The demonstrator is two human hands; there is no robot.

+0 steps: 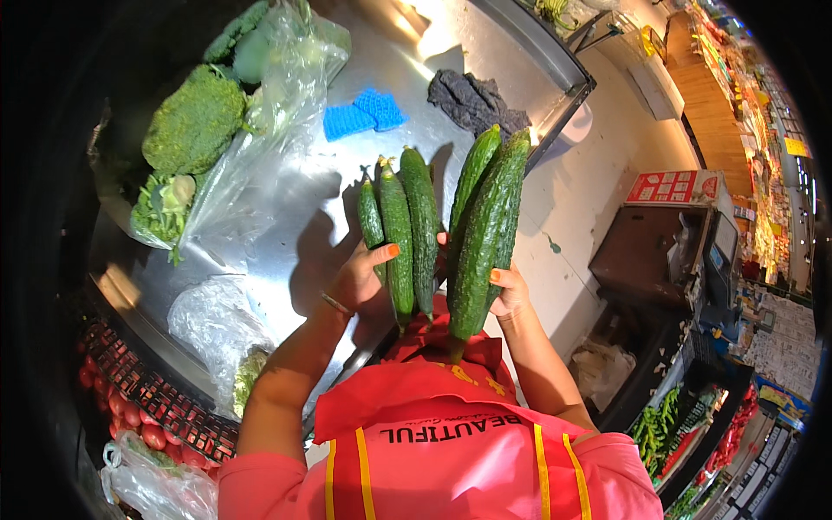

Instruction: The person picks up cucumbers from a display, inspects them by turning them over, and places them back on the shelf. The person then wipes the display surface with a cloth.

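My left hand (pixel 364 273) holds several slim green cucumbers (pixel 398 240) side by side, its thumb lying across them. In my right hand (pixel 510 292) is a bunch of larger, bumpy cucumbers (pixel 487 240), gripped near their lower ends. Both bunches stand roughly upright in front of my red apron (pixel 448 370), a small gap between them. Beyond them on the metal table (pixel 286 188) lie a blue knitted cloth (pixel 364 117) and a dark crumpled cloth (pixel 478 104). The fingers behind the cucumbers are mostly hidden.
Broccoli (pixel 195 120) and a clear plastic bag (pixel 292 84) lie at the table's left. Another clear bag (pixel 214 318) is nearer me. A black basket (pixel 156 396) with tomatoes (pixel 133 416) stands lower left. A brown cabinet (pixel 650 253) and peppers (pixel 656 422) are at right.
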